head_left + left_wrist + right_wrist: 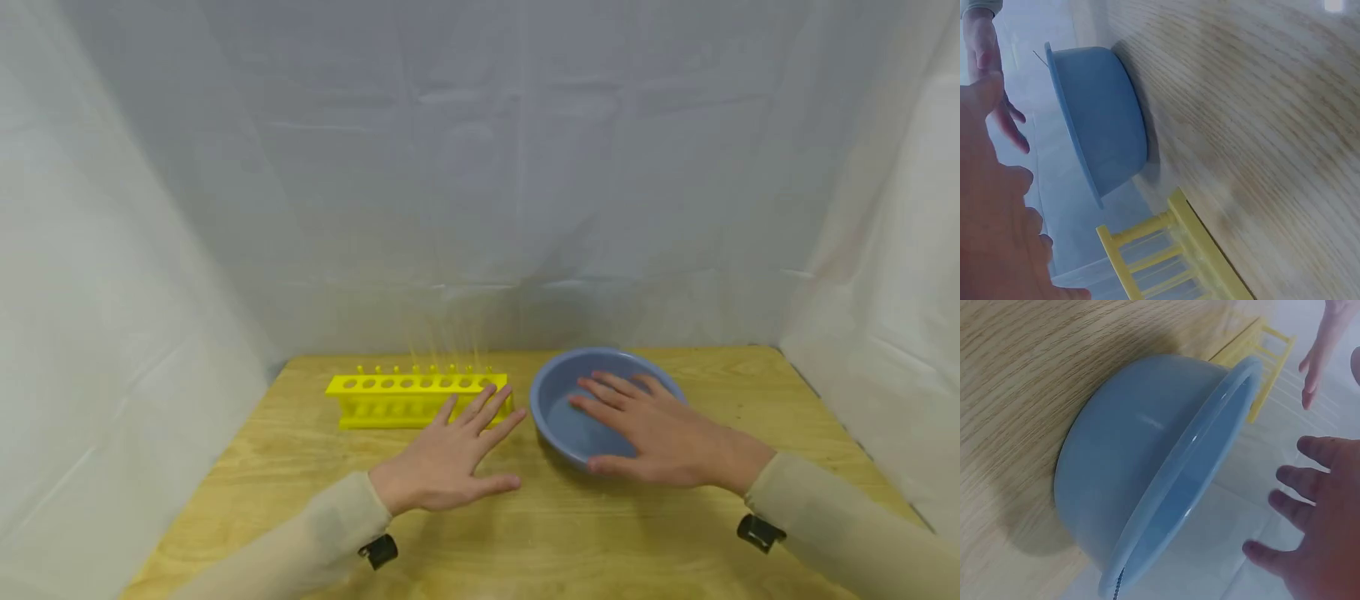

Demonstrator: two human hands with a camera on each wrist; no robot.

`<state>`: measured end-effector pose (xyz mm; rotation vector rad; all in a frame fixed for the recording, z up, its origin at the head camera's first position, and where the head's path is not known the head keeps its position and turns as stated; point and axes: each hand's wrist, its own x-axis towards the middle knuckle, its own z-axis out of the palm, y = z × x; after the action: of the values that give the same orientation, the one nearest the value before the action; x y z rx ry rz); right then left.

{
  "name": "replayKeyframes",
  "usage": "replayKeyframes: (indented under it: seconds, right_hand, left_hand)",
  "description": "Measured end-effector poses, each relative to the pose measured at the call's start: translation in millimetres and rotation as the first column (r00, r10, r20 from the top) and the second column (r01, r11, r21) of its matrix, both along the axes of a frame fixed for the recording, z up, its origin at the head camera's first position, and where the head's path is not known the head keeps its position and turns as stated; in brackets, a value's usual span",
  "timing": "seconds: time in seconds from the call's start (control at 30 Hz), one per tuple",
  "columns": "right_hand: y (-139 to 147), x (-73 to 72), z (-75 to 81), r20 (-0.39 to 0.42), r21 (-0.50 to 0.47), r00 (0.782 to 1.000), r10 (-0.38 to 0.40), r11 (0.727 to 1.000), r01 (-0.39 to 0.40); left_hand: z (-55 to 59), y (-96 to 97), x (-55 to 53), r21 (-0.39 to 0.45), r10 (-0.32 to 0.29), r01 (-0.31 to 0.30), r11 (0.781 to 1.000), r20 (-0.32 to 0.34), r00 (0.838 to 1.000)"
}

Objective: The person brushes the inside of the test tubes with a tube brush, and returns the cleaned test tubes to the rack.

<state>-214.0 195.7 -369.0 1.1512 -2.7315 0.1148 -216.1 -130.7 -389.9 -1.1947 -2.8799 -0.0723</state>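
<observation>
Head view: left hand (448,463) near yellow rack (417,387), right hand (667,437) above basin (557,402), both splayed.

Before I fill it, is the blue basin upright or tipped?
Upright: the blue basin rests base-down on the table, its opening facing up.

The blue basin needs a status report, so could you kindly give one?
Left hand empty, raised near the yellow rack. Right hand empty above the blue basin. Basin upright on the table. Thin dark object at its rim, unidentified.
</observation>
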Motion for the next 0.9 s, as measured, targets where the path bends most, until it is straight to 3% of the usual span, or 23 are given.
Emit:
replayKeyframes:
  seconds: [0.13,0.23,0.33,0.5,0.63,0.77,0.9]
  right_hand:
    - [1,-2.5,-2.0,-0.08,-0.035,0.996,0.046,0.998,-0.049]
    - [3,-4.8,-3.0,-0.161,-0.077,0.982,0.103,0.99,-0.116]
    - [5,-6.2,-3.9,-0.206,-0.105,0.969,0.135,0.982,-0.16]
    - [8,-4.4,-6.5,-0.131,-0.081,0.981,0.141,0.985,-0.152]
    - [10,-0.8,-8.2,-0.054,-0.086,0.987,0.149,0.984,-0.153]
    - [10,2.4,-8.7,-0.051,-0.116,0.985,0.165,0.979,-0.17]
    - [10,5.2,-8.7,-0.049,-0.128,0.984,0.171,0.976,-0.176]
  left_hand:
    - [-0.1,1.3,-1.1,0.045,-0.008,0.009,0.999,-0.026,1.0]
    - [-0.4,2.7,-4.5,0.135,-0.019,0.031,0.99,-0.092,0.996]
    - [-0.5,4.2,-8.8,0.247,-0.018,0.066,0.967,-0.19,0.982]
    - [4.5,5.1,-15.6,0.371,0.02,0.107,0.923,-0.324,0.946]
    - [11.7,6.7,-25.6,0.418,0.08,0.103,0.903,-0.398,0.914]
    - [19.7,7.5,-38.9,0.46,0.141,0.083,0.884,-0.432,0.891]
    - [28.8,6.2,-50.5,0.49,0.184,0.061,0.87,-0.436,0.881]
